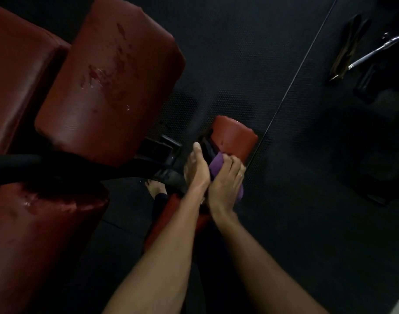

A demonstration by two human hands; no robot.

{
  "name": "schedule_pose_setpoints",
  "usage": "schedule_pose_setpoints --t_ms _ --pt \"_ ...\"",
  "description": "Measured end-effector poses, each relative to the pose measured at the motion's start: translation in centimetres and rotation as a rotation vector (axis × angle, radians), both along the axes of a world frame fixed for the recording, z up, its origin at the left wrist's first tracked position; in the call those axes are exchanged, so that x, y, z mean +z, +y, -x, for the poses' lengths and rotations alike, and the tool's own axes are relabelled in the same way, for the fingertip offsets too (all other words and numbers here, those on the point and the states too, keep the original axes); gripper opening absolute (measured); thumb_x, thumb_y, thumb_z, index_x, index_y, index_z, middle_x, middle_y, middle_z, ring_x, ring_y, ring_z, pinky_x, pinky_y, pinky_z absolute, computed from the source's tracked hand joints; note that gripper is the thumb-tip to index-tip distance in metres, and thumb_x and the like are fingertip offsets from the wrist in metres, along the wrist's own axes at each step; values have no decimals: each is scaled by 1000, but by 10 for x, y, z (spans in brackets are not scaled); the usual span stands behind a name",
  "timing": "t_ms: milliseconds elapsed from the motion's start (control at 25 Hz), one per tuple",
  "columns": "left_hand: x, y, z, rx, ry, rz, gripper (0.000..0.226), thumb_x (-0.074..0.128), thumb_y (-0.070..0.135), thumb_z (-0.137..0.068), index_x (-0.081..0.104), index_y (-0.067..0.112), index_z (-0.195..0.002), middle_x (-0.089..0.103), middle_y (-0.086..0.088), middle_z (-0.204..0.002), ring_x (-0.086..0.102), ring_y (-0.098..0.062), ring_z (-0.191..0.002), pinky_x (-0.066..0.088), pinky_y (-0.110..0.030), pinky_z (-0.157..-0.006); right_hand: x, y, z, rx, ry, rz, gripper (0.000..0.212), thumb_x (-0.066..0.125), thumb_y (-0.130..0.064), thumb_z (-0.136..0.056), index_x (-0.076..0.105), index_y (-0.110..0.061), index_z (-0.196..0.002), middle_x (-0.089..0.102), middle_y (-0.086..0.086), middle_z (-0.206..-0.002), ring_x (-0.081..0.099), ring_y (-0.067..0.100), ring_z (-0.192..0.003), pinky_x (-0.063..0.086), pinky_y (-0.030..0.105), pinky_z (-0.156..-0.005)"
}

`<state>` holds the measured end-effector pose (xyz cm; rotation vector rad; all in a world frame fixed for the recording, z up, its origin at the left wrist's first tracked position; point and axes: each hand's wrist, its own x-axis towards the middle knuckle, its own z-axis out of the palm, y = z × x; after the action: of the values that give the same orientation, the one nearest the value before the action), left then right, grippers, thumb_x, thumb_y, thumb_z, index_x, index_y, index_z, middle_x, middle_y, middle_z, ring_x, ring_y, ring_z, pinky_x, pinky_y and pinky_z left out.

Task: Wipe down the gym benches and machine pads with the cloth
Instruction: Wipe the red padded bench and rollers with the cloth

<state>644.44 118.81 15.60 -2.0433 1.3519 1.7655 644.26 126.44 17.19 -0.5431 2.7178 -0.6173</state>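
Both your arms reach straight down and forward, and the hands meet low beside the small red pad (236, 137) near the floor (239, 64). Your right hand (227, 181) is curled over the purple cloth (216, 163), knuckles up, and bunches it against the near edge of that pad. A bit of cloth pokes out below your wrist. Your left hand (197, 169) sits right alongside, touching the right. One finger stretches up along the black bracket (206, 146) at the pad's left side. Its other fingers are lost in shadow, so I can't tell whether they grip anything. The large red pad (110, 75) up at your left shows wet streaks, and your bare foot (155, 189) stands below it.
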Motion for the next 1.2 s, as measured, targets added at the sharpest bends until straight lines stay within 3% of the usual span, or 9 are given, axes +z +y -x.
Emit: schedule_pose_setpoints --t_ms 120,320,400,520,680,760,880,1080,1200 --pt "18 5 0 -91 74 64 77 11 68 -99 41 21 -152 41 -1 -157 34 -19 -147 20 -44 -123 -2 -19 57 33 51 5 53 56 -39 -94 50 -6 -136 50 15 -138 41 34 -132 39 54 -112" --pt "-86 -7 -16 27 49 -159 120 16 108 -57 54 32 -142 57 3 -143 51 -22 -135 38 -47 -115 -1 -3 64 -283 -71 150 66 63 -56 -93 42 -15 -140 43 2 -139 43 22 -131 47 53 -104" --pt "-42 -31 -1 35 73 -268 105 13 92 -82 52 16 -143 59 -2 -138 58 -24 -124 43 -40 -111 0 17 23 -390 -163 166 71 64 -57 -92 40 -12 -143 43 6 -142 42 27 -134 45 56 -105" --pt "3 -46 13 71 173 -376 88 4 65 -101 59 2 -130 67 -13 -109 67 -23 -92 55 -27 -80 5 30 -26 -221 -138 111 67 71 -43 -92 43 -8 -141 45 11 -139 42 33 -131 38 58 -110" --pt "-17 -17 1 48 97 -240 121 15 104 -64 49 24 -147 52 -4 -148 48 -26 -137 37 -47 -115 6 -5 14 68 41 38 65 79 -25 -80 52 -7 -135 52 12 -138 39 32 -134 32 56 -117" --pt "-22 -8 -3 10 48 -55 120 3 103 -63 53 29 -143 56 -3 -144 51 -26 -133 36 -50 -114 4 -29 61 36 92 23 60 77 -29 -82 53 -8 -133 54 10 -136 42 32 -132 35 54 -115" --pt "-8 -9 -3 -44 64 -8 115 -1 98 -68 50 29 -145 53 -1 -147 48 -24 -135 34 -50 -115 3 -35 97 -95 72 35 59 70 -38 -87 51 -11 -135 51 8 -139 43 31 -131 38 49 -111" --pt "-133 -8 -21 152 151 -271 130 21 111 -47 65 23 -130 69 -5 -127 63 -28 -119 43 -49 -110 9 13 24 -205 -107 79 65 64 -49 -93 42 -12 -143 44 8 -145 39 30 -135 42 55 -110" --pt "-64 -11 -9 120 72 -236 127 18 109 -53 59 23 -137 62 -4 -136 58 -26 -123 41 -50 -110 12 28 -8 -34 -77 30 65 74 -31 -86 46 -10 -141 47 9 -143 39 31 -136 37 55 -114"
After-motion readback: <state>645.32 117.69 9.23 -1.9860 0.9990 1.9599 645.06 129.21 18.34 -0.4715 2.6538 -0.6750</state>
